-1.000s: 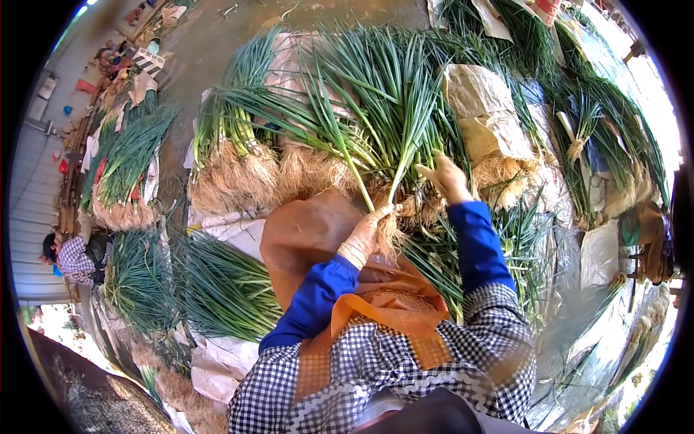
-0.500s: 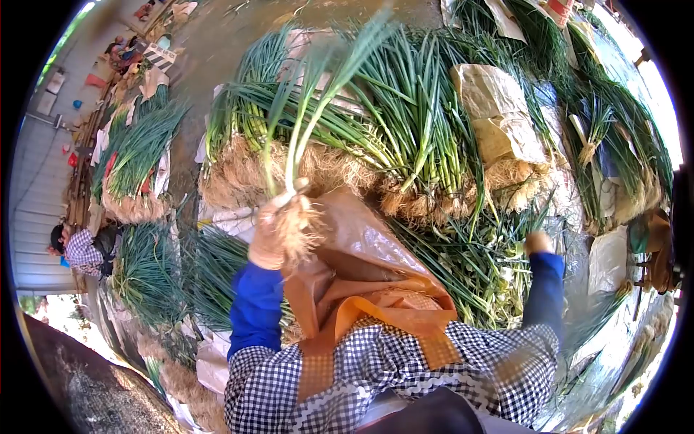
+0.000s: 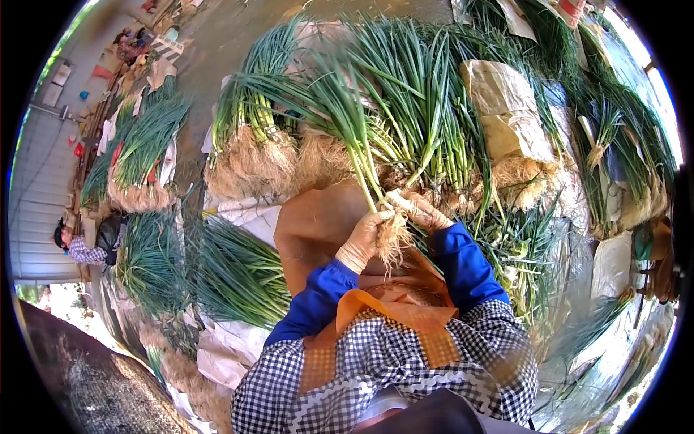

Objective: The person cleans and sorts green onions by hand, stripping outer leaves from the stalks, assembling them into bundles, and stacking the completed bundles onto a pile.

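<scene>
A few green onions with a shaggy tan root clump stand in front of my chest, leaves pointing away from me. Around their white base, the fingers of my left hand are closed. My right hand meets it from the other side, its fingers pinching the base just above the roots. Both hands seem to wear thin, pale gloves. Beneath them, an orange-brown apron spreads over my lap. Just beyond lies a row of green onion bunches, roots toward me.
A brown paper sheet covers part of the row. More green onions lie at left, beside a pile of stripped leaves on my right. A person in a checked top sits at far left. Further bunches stand beyond.
My left hand has brought the green onions right and closer to the middle. My right hand has come in from the leaf pile at right and taken hold of their base.
</scene>
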Motion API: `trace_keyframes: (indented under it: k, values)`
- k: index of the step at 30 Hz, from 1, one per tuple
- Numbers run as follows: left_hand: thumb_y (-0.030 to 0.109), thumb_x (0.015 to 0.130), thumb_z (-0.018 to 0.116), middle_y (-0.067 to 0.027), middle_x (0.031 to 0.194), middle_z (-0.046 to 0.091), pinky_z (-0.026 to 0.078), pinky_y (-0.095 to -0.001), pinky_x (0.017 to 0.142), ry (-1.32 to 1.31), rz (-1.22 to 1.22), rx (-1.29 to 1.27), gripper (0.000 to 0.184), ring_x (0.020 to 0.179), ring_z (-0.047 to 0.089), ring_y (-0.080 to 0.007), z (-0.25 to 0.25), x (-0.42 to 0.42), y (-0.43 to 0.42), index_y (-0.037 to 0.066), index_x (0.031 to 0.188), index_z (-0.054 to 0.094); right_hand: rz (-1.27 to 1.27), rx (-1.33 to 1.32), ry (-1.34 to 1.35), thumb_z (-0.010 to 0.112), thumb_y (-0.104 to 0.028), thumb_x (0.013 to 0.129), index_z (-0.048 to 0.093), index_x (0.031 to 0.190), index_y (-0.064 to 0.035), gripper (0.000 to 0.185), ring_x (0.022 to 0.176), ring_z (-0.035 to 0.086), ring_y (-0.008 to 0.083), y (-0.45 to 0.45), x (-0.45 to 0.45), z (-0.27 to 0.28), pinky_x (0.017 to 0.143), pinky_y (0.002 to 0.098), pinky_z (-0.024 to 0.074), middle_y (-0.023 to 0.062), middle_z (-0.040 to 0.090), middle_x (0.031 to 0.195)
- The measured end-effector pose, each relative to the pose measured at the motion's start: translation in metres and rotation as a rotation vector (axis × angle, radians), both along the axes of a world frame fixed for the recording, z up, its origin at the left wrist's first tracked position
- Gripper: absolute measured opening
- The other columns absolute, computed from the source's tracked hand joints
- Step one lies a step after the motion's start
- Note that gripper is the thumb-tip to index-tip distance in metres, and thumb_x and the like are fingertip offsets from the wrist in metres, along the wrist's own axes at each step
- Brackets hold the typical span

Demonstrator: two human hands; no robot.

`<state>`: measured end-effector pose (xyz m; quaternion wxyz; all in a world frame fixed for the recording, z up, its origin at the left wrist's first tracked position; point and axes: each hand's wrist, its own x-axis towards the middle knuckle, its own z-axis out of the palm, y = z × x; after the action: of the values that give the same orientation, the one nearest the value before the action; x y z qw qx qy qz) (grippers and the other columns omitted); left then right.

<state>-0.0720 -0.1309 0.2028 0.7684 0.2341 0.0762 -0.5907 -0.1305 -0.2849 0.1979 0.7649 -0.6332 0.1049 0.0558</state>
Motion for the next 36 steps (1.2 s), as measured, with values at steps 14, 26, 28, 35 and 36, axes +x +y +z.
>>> trace_keyframes:
  k: [14, 26, 28, 35, 36]
  values:
    - [0.008, 0.084, 0.054, -0.007, 0.092, 0.06, 0.051, -0.0305, 0.074, 0.062, -0.009, -0.13, 0.047, 0.079, 0.059, -0.0167, 0.005, 0.008, 0.012, 0.008, 0.129, 0.042, -0.869, 0.603, -0.097, 0.051, -0.03, 0.088, 0.043, 0.067, -0.0121, 0.029, 0.048, 0.041, 0.0114, -0.043, -0.123, 0.035, 0.058, 0.0323, 0.0419, -0.0001, 0.043, 0.057]
    - [0.006, 0.081, 0.057, -0.0055, 0.08, 0.059, 0.051, -0.03, 0.07, -0.163, 0.194, 0.082, 0.019, 0.074, 0.06, -0.0181, -0.014, 0.008, 0.001, 0.002, 0.1, 0.055, -0.336, -0.836, 0.033, 0.046, -0.035, 0.09, 0.05, 0.067, -0.0049, 0.038, 0.055, 0.051, 0.0215, -0.045, -0.037, -0.034, 0.053, 0.033, 0.0401, 0.009, 0.06, 0.067]
    - [0.008, 0.081, 0.058, -0.0017, 0.069, 0.053, 0.05, -0.0285, 0.054, -0.183, 0.231, 0.206, 0.013, 0.062, 0.056, -0.0138, -0.001, 0.005, -0.001, 0.008, 0.094, 0.054, -0.252, -0.992, 0.495, 0.05, -0.042, 0.083, 0.062, 0.106, -0.0118, 0.039, 0.084, 0.059, 0.0313, -0.064, 0.03, -0.124, 0.075, 0.0394, 0.0457, 0.0196, 0.062, 0.09]
    - [0.001, 0.075, 0.061, -0.0003, 0.079, 0.052, 0.041, -0.0216, 0.046, -0.533, 0.253, 0.297, 0.037, 0.058, 0.048, -0.0081, 0.003, -0.009, 0.0, 0.006, 0.111, 0.054, -0.608, -0.573, 0.212, 0.056, -0.018, 0.085, 0.058, 0.091, 0.0029, 0.022, 0.057, 0.053, 0.0147, -0.032, 0.01, -0.003, 0.053, 0.0271, 0.0443, 0.0055, 0.059, 0.07]
    - [0.0, 0.074, 0.062, 0.0012, 0.081, 0.049, 0.041, -0.0208, 0.054, -0.566, 0.206, 0.246, 0.046, 0.066, 0.047, -0.0081, -0.006, -0.013, -0.008, 0.007, 0.118, 0.05, -0.493, -0.813, 0.272, 0.054, -0.025, 0.087, 0.058, 0.096, 0.0031, 0.03, 0.054, 0.049, 0.0143, -0.014, 0.008, 0.031, 0.05, 0.028, 0.0406, 0.0057, 0.057, 0.064]
